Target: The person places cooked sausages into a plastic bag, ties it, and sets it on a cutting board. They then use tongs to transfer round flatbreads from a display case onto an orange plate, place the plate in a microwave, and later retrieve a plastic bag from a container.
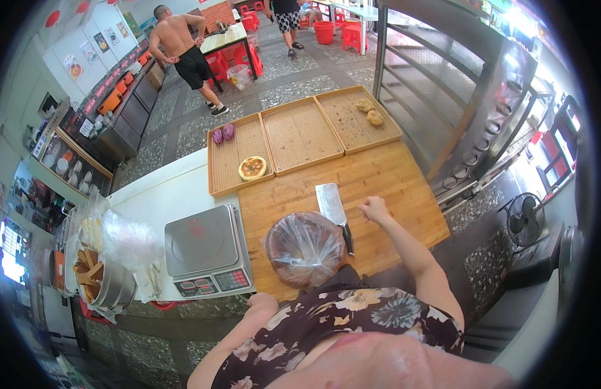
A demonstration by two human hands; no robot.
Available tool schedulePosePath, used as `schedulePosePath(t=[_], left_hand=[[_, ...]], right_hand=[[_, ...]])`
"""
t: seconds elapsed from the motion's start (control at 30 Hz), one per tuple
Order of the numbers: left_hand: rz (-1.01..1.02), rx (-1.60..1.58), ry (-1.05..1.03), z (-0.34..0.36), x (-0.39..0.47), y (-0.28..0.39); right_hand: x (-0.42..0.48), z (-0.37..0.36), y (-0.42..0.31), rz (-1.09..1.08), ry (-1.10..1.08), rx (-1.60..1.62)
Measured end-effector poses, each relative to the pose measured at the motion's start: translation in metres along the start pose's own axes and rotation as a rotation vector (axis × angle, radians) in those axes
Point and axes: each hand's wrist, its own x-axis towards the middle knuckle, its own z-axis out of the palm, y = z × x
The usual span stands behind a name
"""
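Note:
My right hand [375,210] is over the wooden cutting board [378,175], its fingers curled in with nothing seen in them. Just left of it lies a cleaver [331,204], blade away from me and black handle towards me. Beside the handle sits a large round brown item [305,248], perhaps a bread or cake, in a clear plastic bag gathered on top. My left hand [262,301] is low at the board's near left corner, close to the digital scale [201,240]; its fingers are mostly hidden. The scale's steel plate carries nothing.
Three shallow wicker-like trays [300,133] line the far side; the left one holds a browned flatbread [252,168] and purple items [223,133], the right one pastries [371,112]. Plastic bags [130,238] and a steel drum [115,287] stand left. A metal rack [426,73] rises right. A person [181,44] stands beyond.

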Motion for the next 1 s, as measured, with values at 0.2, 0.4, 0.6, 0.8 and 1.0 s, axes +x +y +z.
schedulePosePath(t=[0.2,0.4,0.6,0.8,1.0], left_hand=[[0.022,-0.023,-0.046,-0.013,-0.015,0.002],[0.047,0.012,0.012,-0.014,-0.018,0.002],[0.053,0.019,0.019,-0.017,-0.027,0.004],[0.047,0.057,0.000,-0.024,-0.034,0.007],[0.060,0.070,-0.009,-0.038,-0.059,0.013]], right_hand=[[0.003,-0.006,0.092,-0.063,0.178,-0.540],[-0.021,0.008,0.093,0.120,0.238,-0.649],[-0.026,0.018,0.085,0.129,0.310,-0.715],[-0.030,0.028,0.093,0.034,0.430,-0.779],[-0.029,0.031,0.103,-0.073,0.462,-0.802]])
